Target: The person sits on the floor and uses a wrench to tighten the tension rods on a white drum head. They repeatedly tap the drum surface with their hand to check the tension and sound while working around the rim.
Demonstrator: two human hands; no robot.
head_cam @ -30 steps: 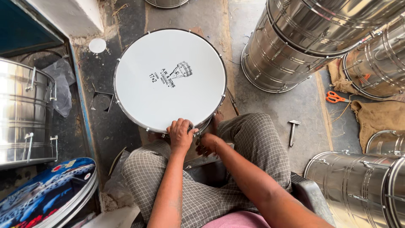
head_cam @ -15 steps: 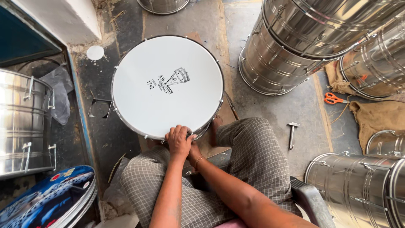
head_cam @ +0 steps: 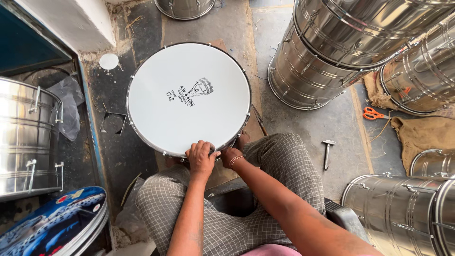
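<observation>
A drum with a white head (head_cam: 188, 97) and a metal rim stands on the floor between my knees. My left hand (head_cam: 201, 159) rests curled over the near edge of its rim. Just right of it, my right hand (head_cam: 231, 155) is closed at the same stretch of rim, below the drumhead edge; what it grips is hidden. A bracelet sits on my right wrist. My legs in checked trousers (head_cam: 284, 166) spread to both sides of the drum.
Several shiny steel drum shells stand around: at the upper right (head_cam: 341, 52), the lower right (head_cam: 403, 213) and the left (head_cam: 26, 137). A small metal drum key (head_cam: 327, 152) lies on the floor to the right. Orange scissors (head_cam: 374, 114) and burlap (head_cam: 426, 135) lie further right. Printed drumheads (head_cam: 52, 227) are stacked at the lower left.
Both hands have stayed at the near rim with small shifts. The view has tilted a little, so the drum sits slightly lower in the picture.
</observation>
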